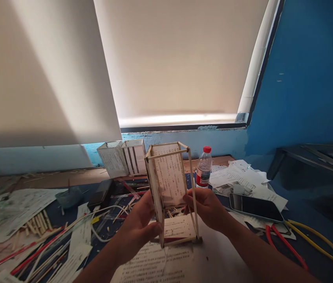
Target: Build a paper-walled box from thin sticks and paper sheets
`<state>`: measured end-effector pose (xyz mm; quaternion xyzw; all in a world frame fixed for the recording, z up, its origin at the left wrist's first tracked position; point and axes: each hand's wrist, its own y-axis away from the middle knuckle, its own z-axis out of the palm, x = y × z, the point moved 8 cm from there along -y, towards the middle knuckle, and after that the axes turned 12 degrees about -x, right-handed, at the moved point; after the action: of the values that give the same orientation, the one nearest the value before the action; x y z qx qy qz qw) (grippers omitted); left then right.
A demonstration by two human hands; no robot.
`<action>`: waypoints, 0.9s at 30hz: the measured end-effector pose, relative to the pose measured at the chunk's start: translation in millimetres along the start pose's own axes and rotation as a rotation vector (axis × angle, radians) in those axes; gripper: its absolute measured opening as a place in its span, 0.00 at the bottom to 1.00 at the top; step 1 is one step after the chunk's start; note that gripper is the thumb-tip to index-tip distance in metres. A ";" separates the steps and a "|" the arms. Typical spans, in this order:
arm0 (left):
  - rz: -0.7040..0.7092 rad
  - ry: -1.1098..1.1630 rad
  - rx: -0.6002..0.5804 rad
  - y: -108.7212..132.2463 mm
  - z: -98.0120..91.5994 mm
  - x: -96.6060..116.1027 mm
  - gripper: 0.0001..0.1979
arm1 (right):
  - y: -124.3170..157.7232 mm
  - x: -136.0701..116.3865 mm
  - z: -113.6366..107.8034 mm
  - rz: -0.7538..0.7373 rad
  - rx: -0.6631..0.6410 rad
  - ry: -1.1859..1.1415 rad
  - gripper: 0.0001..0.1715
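Note:
Upright in front of me stands a box-shaped frame (169,177) of thin wooden sticks. Printed paper covers its back and left side, while the front and right sides show open gaps between the sticks. My left hand (138,226) is closed around the left side, thumb on the near lower edge. On the right, my right hand (207,208) pinches the frame near the back panel's right edge; its fingertips are partly hidden by a front stick. Beneath the frame lie printed sheets (154,265).
Two paper-covered boxes (134,159) stand by the window. A red-capped bottle (203,171), a phone (256,208) and red handles (286,243) beside a yellow handle (319,237) lie right. Leftward are loose sticks (38,222), a white cable (96,232) and a small cup (69,197).

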<state>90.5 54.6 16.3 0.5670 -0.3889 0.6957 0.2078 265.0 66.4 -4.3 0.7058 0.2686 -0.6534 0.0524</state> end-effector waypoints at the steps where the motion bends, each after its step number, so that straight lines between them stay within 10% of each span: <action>1: 0.001 0.004 0.009 0.1 -1.5 -0.3 0.35 | -0.4 1.5 -0.8 -0.001 0.002 -0.015 0.20; 27: 0.018 0.144 -0.042 -1.2 10.6 4.0 0.43 | 1.8 2.2 6.8 0.037 0.019 0.283 0.20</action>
<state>96.9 46.5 21.0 0.5076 -0.3924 0.7283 0.2407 259.8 62.7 -7.8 0.7962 0.2540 -0.5488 0.0195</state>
